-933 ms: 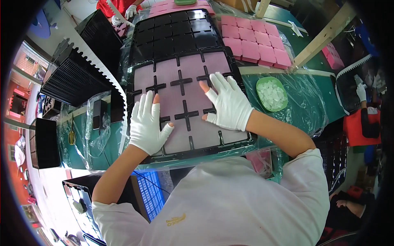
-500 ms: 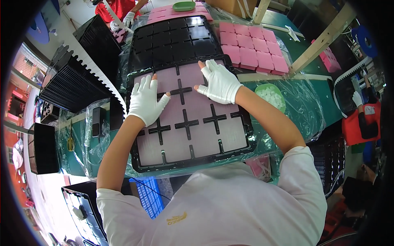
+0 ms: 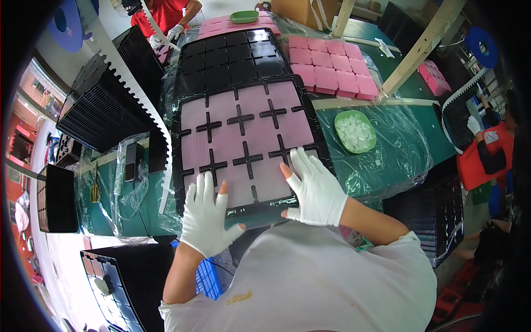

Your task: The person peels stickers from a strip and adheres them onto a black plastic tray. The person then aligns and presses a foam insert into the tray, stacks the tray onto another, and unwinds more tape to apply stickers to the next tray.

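Observation:
In front of me lies a black tray (image 3: 318, 130) with cross-shaped dividers, its cells lined with pale pink sheet material (image 3: 227, 145). Both my hands wear white gloves that leave the thumb tip and one fingertip bare. My left hand (image 3: 207, 221), fingers spread, is at the tray's near left edge, with its fingertips over the near cells. At the near right corner is my right hand (image 3: 319, 193), also spread, its fingertips over the pink material and the rim. Neither holds anything; whether they press on the tray I cannot tell.
Beyond lies another black tray (image 3: 232, 62). Pink blocks (image 3: 332, 62) and a green dish of white pieces (image 3: 355, 133) are on the right. Left are stacked black trays (image 3: 102, 113), a phone (image 3: 133, 161) and scissors (image 3: 95, 191). Co-workers in red work far left and right.
Both hands have slid from the tray's far part toward me, down to its near edge. My right hand has also shifted slightly right. The view has shifted a little.

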Action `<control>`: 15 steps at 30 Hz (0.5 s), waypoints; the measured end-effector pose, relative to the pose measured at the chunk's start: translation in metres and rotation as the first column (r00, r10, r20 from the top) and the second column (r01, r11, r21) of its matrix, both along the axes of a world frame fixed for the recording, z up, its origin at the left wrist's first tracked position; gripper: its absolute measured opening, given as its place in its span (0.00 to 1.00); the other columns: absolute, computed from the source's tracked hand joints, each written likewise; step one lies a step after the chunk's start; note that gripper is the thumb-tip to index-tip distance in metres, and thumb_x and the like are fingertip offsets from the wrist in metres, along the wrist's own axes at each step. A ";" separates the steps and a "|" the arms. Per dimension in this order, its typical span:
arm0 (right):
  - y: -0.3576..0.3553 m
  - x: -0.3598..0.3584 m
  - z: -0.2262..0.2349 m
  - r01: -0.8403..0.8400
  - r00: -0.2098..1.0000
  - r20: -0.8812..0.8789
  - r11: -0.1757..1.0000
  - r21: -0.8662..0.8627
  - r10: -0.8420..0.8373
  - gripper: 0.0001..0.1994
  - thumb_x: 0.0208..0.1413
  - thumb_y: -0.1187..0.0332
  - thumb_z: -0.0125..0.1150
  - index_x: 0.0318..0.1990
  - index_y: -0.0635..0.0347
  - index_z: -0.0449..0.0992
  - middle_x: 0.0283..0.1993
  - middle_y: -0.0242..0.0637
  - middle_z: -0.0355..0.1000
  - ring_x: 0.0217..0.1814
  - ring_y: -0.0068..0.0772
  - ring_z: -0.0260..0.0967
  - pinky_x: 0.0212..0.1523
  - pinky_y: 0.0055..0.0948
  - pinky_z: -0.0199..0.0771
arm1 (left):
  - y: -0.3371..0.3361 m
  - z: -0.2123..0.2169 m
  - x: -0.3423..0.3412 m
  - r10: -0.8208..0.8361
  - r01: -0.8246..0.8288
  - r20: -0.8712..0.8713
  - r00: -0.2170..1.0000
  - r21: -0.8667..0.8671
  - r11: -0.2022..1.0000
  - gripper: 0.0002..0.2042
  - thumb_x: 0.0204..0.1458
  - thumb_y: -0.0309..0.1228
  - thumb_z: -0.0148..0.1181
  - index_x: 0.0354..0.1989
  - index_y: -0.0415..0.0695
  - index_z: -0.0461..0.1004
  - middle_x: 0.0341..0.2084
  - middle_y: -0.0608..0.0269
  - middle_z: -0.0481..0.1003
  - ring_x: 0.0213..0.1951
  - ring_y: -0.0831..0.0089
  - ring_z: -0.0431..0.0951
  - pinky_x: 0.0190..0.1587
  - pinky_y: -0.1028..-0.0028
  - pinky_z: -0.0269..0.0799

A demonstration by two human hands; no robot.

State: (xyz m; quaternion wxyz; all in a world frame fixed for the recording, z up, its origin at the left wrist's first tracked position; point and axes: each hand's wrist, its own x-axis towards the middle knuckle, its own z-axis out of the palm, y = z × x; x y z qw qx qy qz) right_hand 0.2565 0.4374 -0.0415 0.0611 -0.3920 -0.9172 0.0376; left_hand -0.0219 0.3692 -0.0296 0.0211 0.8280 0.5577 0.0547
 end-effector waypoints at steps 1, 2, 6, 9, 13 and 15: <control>-0.009 0.004 0.002 -0.044 0.999 -0.019 0.998 -0.042 0.043 0.51 0.48 0.42 0.67 0.69 0.73 0.53 0.68 0.69 0.52 0.71 0.67 0.51 0.71 0.53 0.51 | -0.010 -0.001 0.000 -0.043 0.042 0.037 0.998 0.009 0.999 0.48 0.40 0.50 0.69 0.66 0.31 0.57 0.61 0.26 0.57 0.62 0.29 0.58 0.65 0.44 0.51; -0.018 0.007 0.005 -0.088 0.996 -0.041 0.993 -0.083 0.085 0.51 0.46 0.43 0.68 0.68 0.73 0.53 0.67 0.69 0.53 0.71 0.67 0.52 0.70 0.54 0.52 | -0.019 -0.004 0.000 -0.040 0.039 0.038 0.999 0.015 0.999 0.48 0.40 0.50 0.69 0.66 0.31 0.57 0.61 0.26 0.57 0.62 0.29 0.58 0.65 0.44 0.51; -0.023 0.030 -0.007 -0.112 0.954 -0.285 0.993 -0.030 0.099 0.29 0.35 0.59 0.77 0.47 0.63 0.77 0.46 0.44 0.74 0.51 0.48 0.71 0.51 0.42 0.71 | -0.039 -0.012 -0.005 -0.057 0.008 0.218 0.974 0.222 0.975 0.52 0.27 0.38 0.77 0.67 0.37 0.58 0.46 0.42 0.71 0.47 0.44 0.72 0.50 0.51 0.68; -0.004 0.032 0.000 -0.054 0.975 -0.211 0.997 0.046 0.062 0.16 0.34 0.61 0.75 0.30 0.55 0.77 0.31 0.33 0.72 0.37 0.39 0.71 0.43 0.38 0.71 | -0.029 -0.024 -0.019 -0.038 -0.029 0.146 0.989 0.430 0.903 0.49 0.28 0.32 0.76 0.68 0.48 0.62 0.25 0.65 0.69 0.31 0.61 0.70 0.39 0.60 0.67; 0.008 0.036 0.004 -0.193 0.968 -0.148 0.979 0.067 0.201 0.17 0.29 0.61 0.77 0.27 0.56 0.78 0.28 0.33 0.73 0.35 0.40 0.70 0.39 0.38 0.69 | -0.020 -0.017 -0.021 -0.038 0.007 0.077 0.996 0.366 0.931 0.48 0.23 0.36 0.77 0.64 0.49 0.68 0.26 0.66 0.69 0.31 0.61 0.70 0.38 0.61 0.66; 0.012 0.035 0.017 -0.221 0.958 -0.169 0.972 0.084 0.232 0.16 0.29 0.61 0.77 0.27 0.56 0.78 0.28 0.33 0.73 0.34 0.40 0.70 0.39 0.38 0.69 | -0.019 -0.007 -0.027 -0.069 0.031 0.083 0.994 0.392 0.920 0.47 0.22 0.36 0.77 0.63 0.50 0.69 0.26 0.66 0.69 0.32 0.61 0.70 0.39 0.61 0.67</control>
